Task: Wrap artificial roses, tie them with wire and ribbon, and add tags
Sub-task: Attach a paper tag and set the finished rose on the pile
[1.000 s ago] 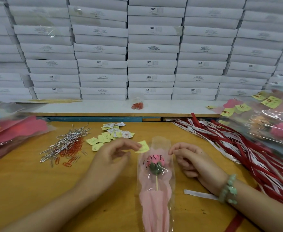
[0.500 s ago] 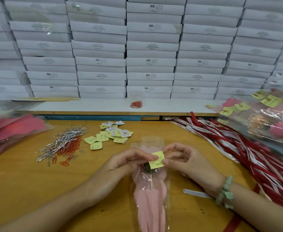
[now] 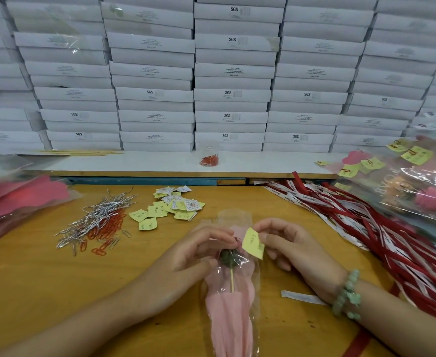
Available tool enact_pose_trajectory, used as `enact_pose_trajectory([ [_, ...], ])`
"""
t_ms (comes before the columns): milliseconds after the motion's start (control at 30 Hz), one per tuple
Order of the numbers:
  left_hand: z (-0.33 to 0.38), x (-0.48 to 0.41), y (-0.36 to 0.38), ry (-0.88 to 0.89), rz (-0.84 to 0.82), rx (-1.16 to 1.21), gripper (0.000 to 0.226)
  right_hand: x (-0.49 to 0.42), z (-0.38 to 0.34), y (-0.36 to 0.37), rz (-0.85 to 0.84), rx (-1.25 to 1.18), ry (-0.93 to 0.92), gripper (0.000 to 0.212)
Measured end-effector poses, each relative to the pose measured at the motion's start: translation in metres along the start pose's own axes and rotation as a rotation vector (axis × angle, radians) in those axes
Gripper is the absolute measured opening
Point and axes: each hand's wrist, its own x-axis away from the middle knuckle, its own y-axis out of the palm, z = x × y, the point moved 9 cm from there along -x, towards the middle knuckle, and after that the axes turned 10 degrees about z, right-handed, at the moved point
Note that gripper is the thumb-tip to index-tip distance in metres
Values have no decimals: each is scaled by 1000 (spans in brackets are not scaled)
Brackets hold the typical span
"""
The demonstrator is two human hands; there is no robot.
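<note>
Tagging is the step in hand: your wrapped rose (image 3: pixel 227 318) lies at the lower centre of the frame on the bench (image 3: pixel 31 292), stem toward you, with the yellow tag (image 3: pixel 253 244) held at the top of its clear sleeve, over the pink paper. Your left hand (image 3: pixel 198 253) has its fingers curled, pinching the sleeve by the flower head at the tag's left edge. Your right hand (image 3: pixel 291 243) pinches the tag's right side between thumb and forefinger. Whether a clip is already on it cannot be told from here. Next, by the look of it, the tag must be fixed to the sleeve: hold both layers together with one hand and reach with the other for the paper clips (image 3: pixel 106 228) at centre left, beside the silver wire ties (image 3: pixel 101 212). Open bench lies at lower left. On the right the red and white ribbons (image 3: pixel 353 222) crowd near your wrist, and loose tags (image 3: pixel 175 207) lie just above your hands
</note>
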Motion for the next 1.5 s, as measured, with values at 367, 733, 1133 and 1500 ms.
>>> enact_pose_trajectory([
  [367,0,1,9,44,-94,-275,32,-6,-3,-13,138,-35,-63,17],
  [733,-4,1,12,37,-153,-240,35,-82,-5,1,195,173,-120,10],
  [1133,-46,-32,-47,-276,420,-22,39,-86,5,6,164,100,-147,17],
  [1500,-49,-61,-19,-257,386,-178,22,-77,-3,19,55,86,-208,7],
])
